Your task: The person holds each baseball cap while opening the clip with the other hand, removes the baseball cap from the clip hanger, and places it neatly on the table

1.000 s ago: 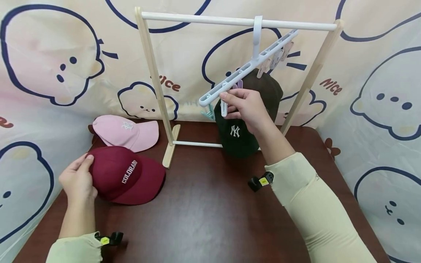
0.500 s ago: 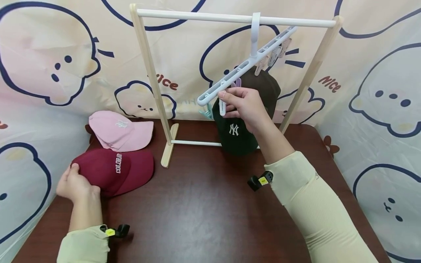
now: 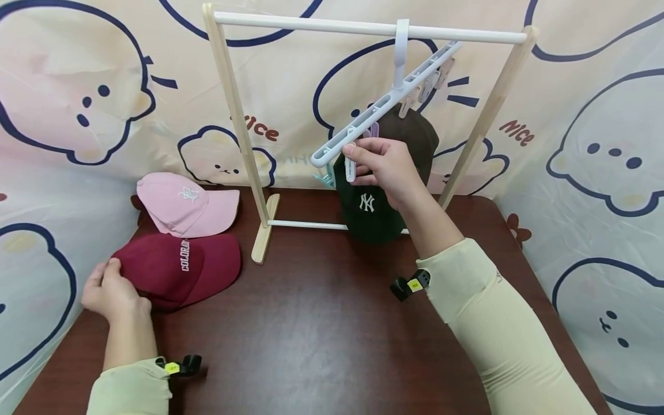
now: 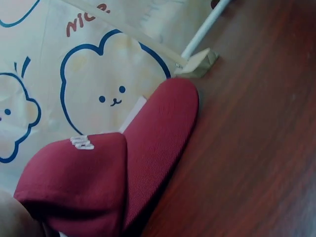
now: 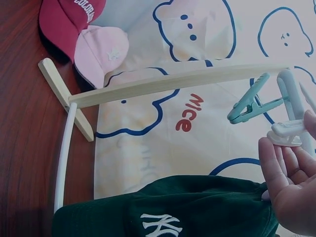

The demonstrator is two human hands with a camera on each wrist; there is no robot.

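Note:
My left hand (image 3: 115,292) grips the rear edge of a maroon baseball cap (image 3: 173,268) with "COLORADO" lettering, its brim pointing right. In the left wrist view the maroon cap (image 4: 84,173) shows from the side, with only a bit of the hand at the lower left. My right hand (image 3: 386,170) pinches a white clothespin (image 3: 350,170) under the near end of a pale blue clip hanger (image 3: 358,127). Behind that hand hangs a dark green cap (image 3: 370,216) with a white NY logo, and behind this a dark brown cap (image 3: 415,135).
A pink cap (image 3: 187,204) lies just behind the maroon one. The hanger hooks over the white rail (image 3: 311,24) of a wooden stand, whose left foot (image 3: 266,230) is near the caps. A teal clothespin (image 5: 252,102) hangs beside the right hand. Printed cloth (image 3: 290,86) encloses the brown table (image 3: 311,323).
My left hand has moved the maroon cap left and back, closer to the pink cap, and turned it so its lettering stands more upright. The right hand keeps its pinch on the white clothespin.

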